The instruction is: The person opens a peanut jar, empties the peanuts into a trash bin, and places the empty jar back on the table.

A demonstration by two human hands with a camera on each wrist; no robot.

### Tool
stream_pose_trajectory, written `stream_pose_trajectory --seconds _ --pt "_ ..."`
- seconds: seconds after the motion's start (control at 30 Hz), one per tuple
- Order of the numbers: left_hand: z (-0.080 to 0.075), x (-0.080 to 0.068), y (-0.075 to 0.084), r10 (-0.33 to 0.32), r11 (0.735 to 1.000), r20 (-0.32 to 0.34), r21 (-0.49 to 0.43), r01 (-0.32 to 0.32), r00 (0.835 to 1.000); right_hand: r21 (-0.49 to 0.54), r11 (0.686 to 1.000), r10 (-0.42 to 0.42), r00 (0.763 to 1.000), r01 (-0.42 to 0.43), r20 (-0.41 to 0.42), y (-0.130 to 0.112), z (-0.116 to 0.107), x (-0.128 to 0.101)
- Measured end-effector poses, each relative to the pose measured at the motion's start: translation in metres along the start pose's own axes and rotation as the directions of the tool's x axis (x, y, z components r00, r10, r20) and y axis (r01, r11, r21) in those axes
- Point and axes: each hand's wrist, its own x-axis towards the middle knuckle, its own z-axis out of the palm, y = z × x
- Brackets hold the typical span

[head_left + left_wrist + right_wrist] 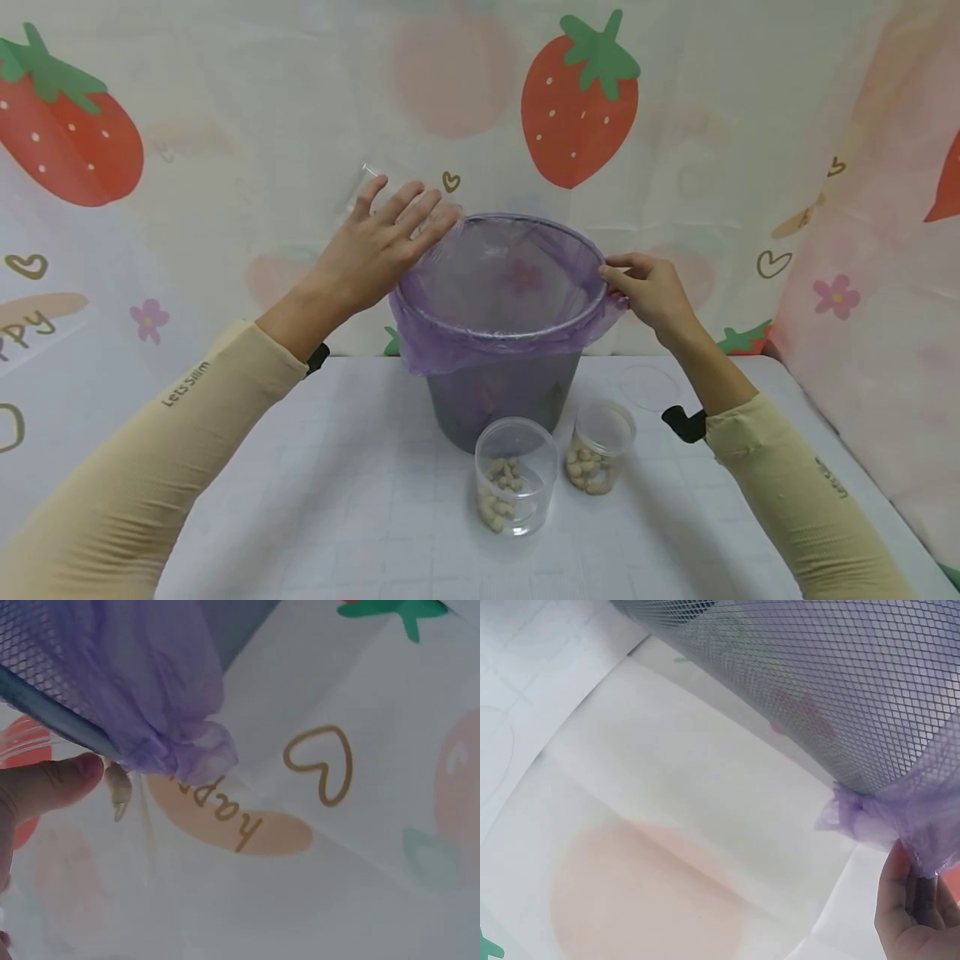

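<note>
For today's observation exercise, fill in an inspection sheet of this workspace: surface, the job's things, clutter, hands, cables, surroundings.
Surface: white table with a faint grid pattern.
Job's things: grey mesh bin lined with a purple bag folded over the rim.
Clutter: two clear jars holding peanuts, a larger one and a smaller one, both in front of the bin; a clear lid lies flat on the table.
Hands: left hand holds a clear container against the bin's rim, fingers straight; right hand pinches the bag's edge at the rim.
Cables: nothing seen.
Surroundings: strawberry-print cloth backdrop.
</note>
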Motion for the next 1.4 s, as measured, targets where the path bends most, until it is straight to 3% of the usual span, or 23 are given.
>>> stream_pose_trajectory --seconds 0.23,0.37,0.47,0.87,1.2,1.4 --pt "-0.0010 0.0024 0.0037 0.046 0.999 0.039 0.001 -0.046 0.998 -0.011 1.000 0.005 1.000 -0.005 -0.006 0.0017 -0.0004 0.0006" --pt "-0.0017 0.0030 0.0059 0.077 0.995 0.073 0.061 -0.081 0.994 -0.013 1.000 0.000 1.000 -0.001 -0.008 0.0022 0.0001 0.0013" --pt "-0.0022 0.0027 0.0071 0.068 0.996 0.079 0.048 -0.071 0.995 -0.007 1.000 0.000 1.000 0.000 -0.006 0.0019 0.0003 0.0010" --pt "-0.0005 -0.0015 0.0071 -0.002 0.998 0.006 -0.058 0.002 1.000 -0.002 1.000 0.005 1.000 -0.005 -0.005 0.0015 -0.0003 0.0002" --pt "-0.0005 -0.0037 0.0036 -0.011 0.999 -0.061 -0.044 0.008 0.998 0.019 1.000 -0.001 1.000 0.001 -0.007 0.0013 0.0004 -0.0009" --pt "-0.0023 -0.0064 0.0032 -0.035 0.997 -0.055 -0.073 0.031 0.998 0.018 1.000 0.001 1.000 -0.001 -0.006 0.0006 0.0005 -0.0006"
